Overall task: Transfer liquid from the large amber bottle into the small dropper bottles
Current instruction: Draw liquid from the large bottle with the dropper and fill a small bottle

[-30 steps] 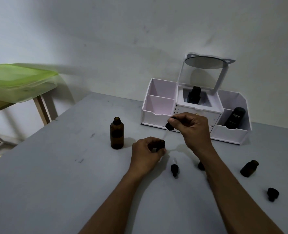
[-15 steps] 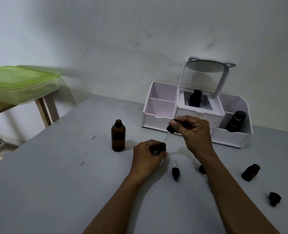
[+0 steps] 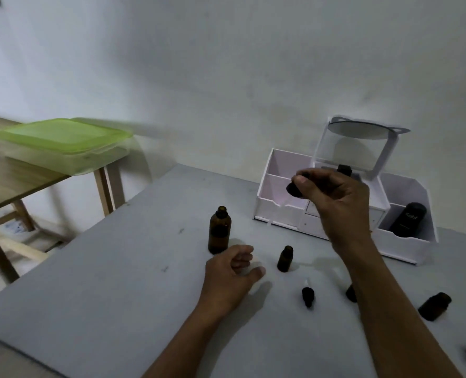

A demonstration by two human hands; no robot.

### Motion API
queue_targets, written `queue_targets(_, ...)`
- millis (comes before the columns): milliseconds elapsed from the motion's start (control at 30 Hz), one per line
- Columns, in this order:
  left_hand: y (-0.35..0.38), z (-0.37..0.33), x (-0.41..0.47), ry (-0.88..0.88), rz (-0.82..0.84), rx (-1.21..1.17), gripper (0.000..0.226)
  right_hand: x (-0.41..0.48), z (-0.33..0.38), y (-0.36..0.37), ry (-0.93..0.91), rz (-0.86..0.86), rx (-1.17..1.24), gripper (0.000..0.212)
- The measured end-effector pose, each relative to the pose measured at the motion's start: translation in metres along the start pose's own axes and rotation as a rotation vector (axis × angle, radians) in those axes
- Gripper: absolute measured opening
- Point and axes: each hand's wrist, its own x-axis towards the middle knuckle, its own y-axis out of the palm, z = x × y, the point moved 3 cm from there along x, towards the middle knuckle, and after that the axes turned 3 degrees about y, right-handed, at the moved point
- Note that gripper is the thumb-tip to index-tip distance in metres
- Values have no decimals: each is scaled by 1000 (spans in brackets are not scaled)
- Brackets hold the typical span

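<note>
Head view: my right hand [image 3: 335, 203] pinches the dropper [image 3: 293, 189] tip-down, probably so nothing drips. My left hand [image 3: 232, 271] lies loose and empty beside the small dropper bottle [image 3: 285, 259].

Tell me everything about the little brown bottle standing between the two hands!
The little bottle is dark brown, glass by the look, with a round body, sloped shoulders and a narrow neck with no cap. It stands upright on the grey table, right of the big bottle. Nothing touches it: the left hand is beside it, and the right hand pinches a dropper higher up. What is inside cannot be seen.
</note>
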Motion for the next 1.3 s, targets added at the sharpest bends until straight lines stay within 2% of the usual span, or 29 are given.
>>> queue_targets(200, -67, 9, -4, -15, -232, 33, 39, 11, 7, 30, 16, -34, 157, 11)
queue_targets(333, -82, 10, 3, 7, -312, 7, 47, 15, 3, 53, 57, -36, 224, 11)
queue_targets(700, -69, 9, 34, 58, -212, 3, 71, 23, -11, 77, 102, 18, 173, 11)
queue_targets(1033, -65, 9, 42, 98, -175, 20, 54, 16, -31, 109, 95, 175, -53, 6)
queue_targets(1300, -65, 9, 43, 99, -173, 31, 55, 3, -55, 120, 168, 170, -102, 8)
